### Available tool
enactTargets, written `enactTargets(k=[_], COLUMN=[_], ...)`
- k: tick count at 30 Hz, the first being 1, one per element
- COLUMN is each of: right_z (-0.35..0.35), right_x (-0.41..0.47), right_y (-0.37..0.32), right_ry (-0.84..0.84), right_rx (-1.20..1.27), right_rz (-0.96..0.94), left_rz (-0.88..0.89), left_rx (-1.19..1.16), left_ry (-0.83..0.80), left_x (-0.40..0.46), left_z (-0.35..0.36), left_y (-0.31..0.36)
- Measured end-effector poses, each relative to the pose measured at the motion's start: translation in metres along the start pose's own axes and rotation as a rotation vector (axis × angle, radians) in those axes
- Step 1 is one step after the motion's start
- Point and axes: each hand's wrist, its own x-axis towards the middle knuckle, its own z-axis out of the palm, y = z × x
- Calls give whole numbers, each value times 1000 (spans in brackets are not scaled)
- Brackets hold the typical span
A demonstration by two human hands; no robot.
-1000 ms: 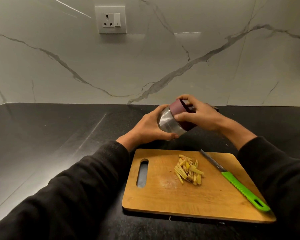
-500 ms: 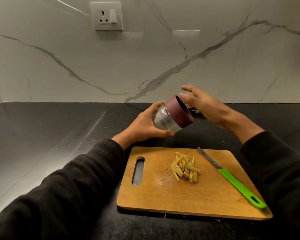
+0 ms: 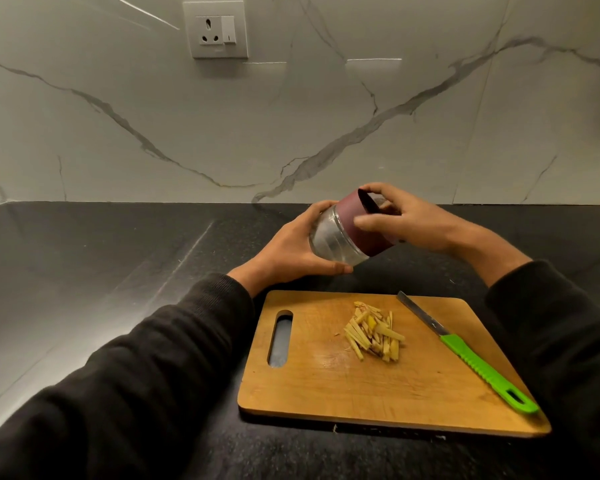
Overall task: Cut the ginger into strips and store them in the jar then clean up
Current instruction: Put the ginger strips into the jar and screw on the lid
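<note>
Glass jar [image 3: 333,240] tilted above the black counter [image 3: 118,265], its body cupped in my left hand [image 3: 291,251] while my right hand [image 3: 402,220] curls around the maroon lid [image 3: 357,223]. Ginger strips [image 3: 373,332] lie piled mid cutting board [image 3: 326,382], the green-handled knife [image 3: 471,358] beside them.

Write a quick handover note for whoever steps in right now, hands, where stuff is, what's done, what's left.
Left hand grips the glass jar, held tilted above the counter.
Right hand grips its maroon lid, which looks still on.
Ginger strips lie piled on the cutting board; the green-handled knife rests on the board's right side.
Done: cutting appears finished.
Left: open the jar, load the strips, close it, clean up.
</note>
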Motion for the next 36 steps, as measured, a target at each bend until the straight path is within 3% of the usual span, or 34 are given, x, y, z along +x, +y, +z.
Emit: enactTargets(k=[9,13,17,22,30,36], right_z=[-4,-1,-8,0,-18,-22], right_x=[-3,-3,-1,-2,-7,-8], right_y=[-3,-1,-1,2,1,15], right_ry=[-54,71,-18,29,87,69], right_rx=[-3,-278,-102,-163,-2,92], right_rz=[-59,-5,-33,18,-110,6], left_rz=[42,34,53,61,-7,-128], left_rx=[68,124,170,194,20,-39], left_ry=[26,22,29,49,67,65], left_x=[-2,-1,-1,-2,-1,0], left_z=[-2,0,-1,1,0,-1], left_y=[-2,-1,-2,-2,-4,-11])
